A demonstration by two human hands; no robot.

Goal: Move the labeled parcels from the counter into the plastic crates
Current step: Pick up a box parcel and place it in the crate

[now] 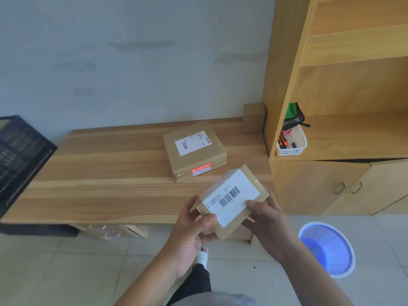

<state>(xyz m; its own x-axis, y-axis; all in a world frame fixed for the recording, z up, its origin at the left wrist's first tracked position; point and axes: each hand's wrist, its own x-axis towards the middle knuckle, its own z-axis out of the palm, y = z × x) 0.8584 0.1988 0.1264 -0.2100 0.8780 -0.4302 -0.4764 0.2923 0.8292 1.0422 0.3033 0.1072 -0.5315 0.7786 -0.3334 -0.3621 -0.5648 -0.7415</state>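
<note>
A small brown parcel (231, 200) with a white barcode label is held in the air just off the front edge of the wooden counter (106, 173). My left hand (189, 230) grips its left end, thumb on top. My right hand (269, 219) grips its right side, thumb on the label. A larger flat brown parcel (194, 151) with a white label and a red sticker lies on the counter behind it. A black plastic crate (19, 155) stands at the counter's left end, partly cut off by the frame.
A wooden shelf unit (344, 107) with cupboard doors rises right of the counter; a white basket (292, 142) of small items sits on its shelf. A small cardboard box (254, 118) stands against the wall. A blue plastic basket (326, 248) lies on the tiled floor.
</note>
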